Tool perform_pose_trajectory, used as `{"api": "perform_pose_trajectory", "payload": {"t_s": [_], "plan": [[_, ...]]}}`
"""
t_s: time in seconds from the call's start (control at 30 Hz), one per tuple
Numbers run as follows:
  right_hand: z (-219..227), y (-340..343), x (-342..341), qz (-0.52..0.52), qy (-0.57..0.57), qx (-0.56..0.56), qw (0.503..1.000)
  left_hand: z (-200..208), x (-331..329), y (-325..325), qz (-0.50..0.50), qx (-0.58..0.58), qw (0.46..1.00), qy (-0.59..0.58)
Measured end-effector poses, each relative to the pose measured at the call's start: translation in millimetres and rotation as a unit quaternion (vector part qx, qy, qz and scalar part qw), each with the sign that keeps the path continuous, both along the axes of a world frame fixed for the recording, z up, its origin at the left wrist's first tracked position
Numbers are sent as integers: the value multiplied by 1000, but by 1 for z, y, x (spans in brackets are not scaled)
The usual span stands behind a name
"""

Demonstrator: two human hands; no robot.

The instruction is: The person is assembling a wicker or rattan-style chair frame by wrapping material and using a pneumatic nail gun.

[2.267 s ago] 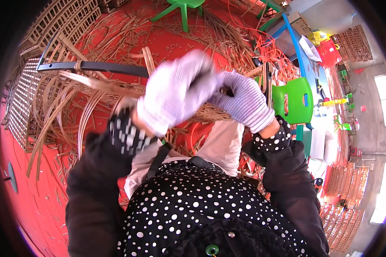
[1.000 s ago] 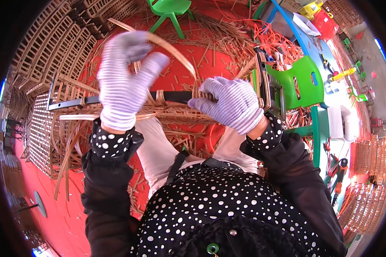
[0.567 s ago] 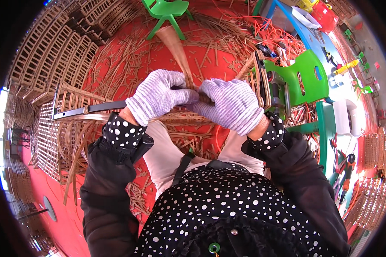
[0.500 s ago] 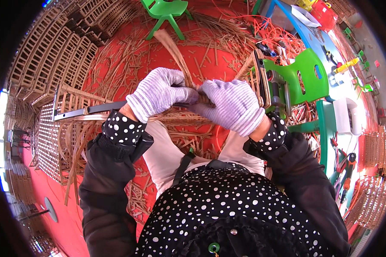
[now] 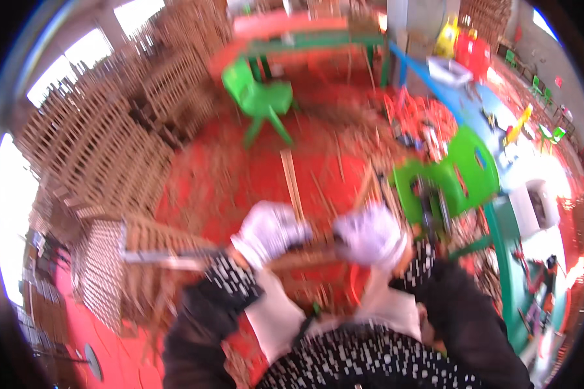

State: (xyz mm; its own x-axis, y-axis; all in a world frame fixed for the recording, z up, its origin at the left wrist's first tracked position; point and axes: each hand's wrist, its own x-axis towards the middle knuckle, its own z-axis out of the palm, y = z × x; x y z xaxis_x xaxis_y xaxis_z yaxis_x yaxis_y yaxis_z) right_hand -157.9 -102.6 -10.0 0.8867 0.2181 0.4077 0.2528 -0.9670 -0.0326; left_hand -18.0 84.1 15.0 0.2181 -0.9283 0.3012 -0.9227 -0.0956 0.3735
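My left hand (image 5: 272, 233), in a pale lilac knit glove, is closed at the base of a flat brown strip (image 5: 292, 185) that rises away from me. My right hand (image 5: 371, 235), gloved the same way, is a short gap to the right, its curled fingers smeared by motion. Both hands are over the near side of a brown woven frame (image 5: 305, 259) lying across my lap. Its dark flat bar (image 5: 175, 255) runs out left of my left wrist. Blur hides the weave between my hands.
Stacked brown woven racks (image 5: 91, 142) fill the left. A green chair (image 5: 263, 97) stands ahead on the red floor (image 5: 233, 188), which is littered with strips. Another green chair (image 5: 461, 175) is close at right, beside a table (image 5: 506, 246) with tools and a white bin (image 5: 532, 207).
The view has tilted up, so everything sits lower and a green table shows ahead. My hands have moved apart, the right one away from the left and the strip.
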Motion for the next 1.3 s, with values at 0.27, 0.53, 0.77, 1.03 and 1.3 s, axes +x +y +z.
{"api": "perform_pose_trajectory", "payload": {"t_s": [0.27,0.53,0.77,1.03,1.3], "plan": [[22,-15,14,42,-24,79,996,8,14,-17,176,100,953,224],[-91,-118,-73,-173,-190,356,899,8,28,-23,222,53,886,404],[-206,-219,-92,-488,64,410,768,14,23,-30,259,78,885,380],[-266,-302,-12,-603,308,326,660,20,18,-31,293,114,859,403],[-226,-310,-36,-521,207,347,752,22,7,-25,247,133,867,411]]}}
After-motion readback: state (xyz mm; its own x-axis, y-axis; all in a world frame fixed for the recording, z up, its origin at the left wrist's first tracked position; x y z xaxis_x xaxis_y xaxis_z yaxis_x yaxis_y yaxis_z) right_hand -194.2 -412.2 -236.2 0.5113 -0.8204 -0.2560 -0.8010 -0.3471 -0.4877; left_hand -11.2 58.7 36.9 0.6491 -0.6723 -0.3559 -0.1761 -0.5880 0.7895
